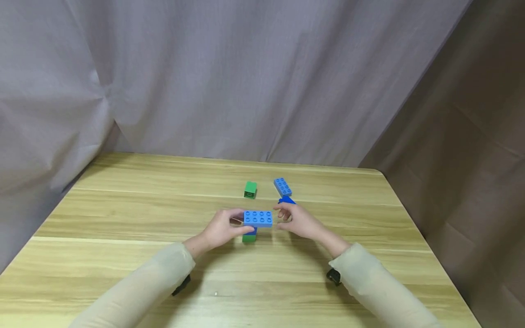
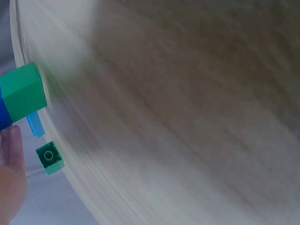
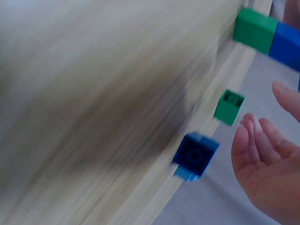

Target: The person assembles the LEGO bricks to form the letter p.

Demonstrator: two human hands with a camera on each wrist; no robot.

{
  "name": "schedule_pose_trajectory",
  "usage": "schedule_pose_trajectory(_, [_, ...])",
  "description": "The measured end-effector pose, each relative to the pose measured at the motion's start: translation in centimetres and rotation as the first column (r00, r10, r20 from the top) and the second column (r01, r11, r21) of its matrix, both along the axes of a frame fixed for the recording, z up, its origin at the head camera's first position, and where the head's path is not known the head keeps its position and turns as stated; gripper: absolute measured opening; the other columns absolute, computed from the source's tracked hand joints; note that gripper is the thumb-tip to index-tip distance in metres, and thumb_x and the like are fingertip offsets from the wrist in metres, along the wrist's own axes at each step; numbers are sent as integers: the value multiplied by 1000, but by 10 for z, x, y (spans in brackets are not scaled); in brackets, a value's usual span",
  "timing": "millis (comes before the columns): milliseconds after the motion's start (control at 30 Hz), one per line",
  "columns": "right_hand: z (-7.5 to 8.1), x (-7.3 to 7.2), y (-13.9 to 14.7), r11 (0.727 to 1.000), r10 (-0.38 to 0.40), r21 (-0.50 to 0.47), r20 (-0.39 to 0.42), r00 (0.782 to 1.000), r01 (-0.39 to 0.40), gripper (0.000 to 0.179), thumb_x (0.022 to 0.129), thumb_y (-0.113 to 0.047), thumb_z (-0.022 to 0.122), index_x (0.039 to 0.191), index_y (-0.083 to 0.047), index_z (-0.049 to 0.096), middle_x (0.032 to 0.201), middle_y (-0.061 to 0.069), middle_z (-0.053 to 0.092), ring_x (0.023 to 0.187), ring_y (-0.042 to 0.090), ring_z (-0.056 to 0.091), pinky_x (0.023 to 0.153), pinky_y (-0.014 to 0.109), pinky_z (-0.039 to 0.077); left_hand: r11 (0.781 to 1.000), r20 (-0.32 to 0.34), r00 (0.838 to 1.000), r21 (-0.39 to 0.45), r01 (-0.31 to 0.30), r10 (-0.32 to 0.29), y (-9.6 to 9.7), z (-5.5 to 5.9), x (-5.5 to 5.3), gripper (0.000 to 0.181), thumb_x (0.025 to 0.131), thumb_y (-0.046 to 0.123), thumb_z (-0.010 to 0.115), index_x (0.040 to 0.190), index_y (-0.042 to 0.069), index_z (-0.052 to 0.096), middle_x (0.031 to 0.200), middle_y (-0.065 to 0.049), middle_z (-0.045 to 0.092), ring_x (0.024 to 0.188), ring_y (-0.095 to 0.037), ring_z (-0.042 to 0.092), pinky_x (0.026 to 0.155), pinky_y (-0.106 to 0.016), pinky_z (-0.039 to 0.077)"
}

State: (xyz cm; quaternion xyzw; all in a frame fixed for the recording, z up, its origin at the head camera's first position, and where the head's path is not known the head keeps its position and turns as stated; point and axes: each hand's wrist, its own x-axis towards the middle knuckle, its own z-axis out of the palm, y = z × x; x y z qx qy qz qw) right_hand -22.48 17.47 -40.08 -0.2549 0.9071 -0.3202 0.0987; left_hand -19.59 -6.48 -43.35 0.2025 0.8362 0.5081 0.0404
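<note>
My left hand (image 1: 221, 228) grips a small stack of toy building bricks, thumb in front and fingers behind. On top of the stack lies a long light blue brick (image 1: 257, 219), studs up. Beneath it are a dark blue brick (image 3: 287, 44) and a green brick (image 2: 23, 92) at the bottom. Whether the stack touches the table cannot be told. Just off the right end of the light blue brick, my right hand (image 1: 301, 222) hovers with fingers loosely bent and apart from the thumb, holding nothing. The left wrist view catches only part of the left hand.
Beyond the hands, a loose green brick (image 1: 250, 190) lies on its side on the wooden table (image 1: 143, 205). To its right are another light blue brick (image 1: 282, 187) and a dark blue brick (image 1: 287, 200), partly behind the right hand. A grey curtain (image 1: 246, 82) hangs behind the table.
</note>
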Motion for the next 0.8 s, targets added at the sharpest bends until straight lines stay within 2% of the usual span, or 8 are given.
schedule_pose_trajectory(200, [2,-11,12,983,-184,-6,-28,983,184,38,82,-11,70,113,7,59,91,17,65,79,20,58,67,26,50,1000,16,1000,-9,-7,7,0,0,0,44,79,24,74,116,2,62,102,-9,70,92,-18,66,81,-23,56])
schedule_pose_trajectory(400, [4,-21,13,953,-302,16,-65,951,303,39,84,-18,70,114,5,60,96,17,65,83,24,59,71,33,52,1000,32,999,-14,-13,14,0,1,0,44,79,23,74,116,3,62,103,-9,70,93,-18,66,81,-22,56])
schedule_pose_trajectory(600, [1,-30,12,923,-360,113,-84,929,368,44,86,-27,68,118,2,58,110,22,64,97,31,60,81,44,53,1000,29,1000,-8,-10,10,0,1,1,44,80,23,74,116,2,62,103,-10,69,93,-19,66,81,-23,56])
schedule_pose_trajectory(800, [-3,-38,11,899,-379,208,-72,923,386,54,85,-35,67,123,2,55,112,21,63,98,31,61,83,43,52,1000,35,999,-1,-11,11,1,1,1,43,80,24,74,114,2,62,103,-11,69,93,-20,66,82,-25,56])
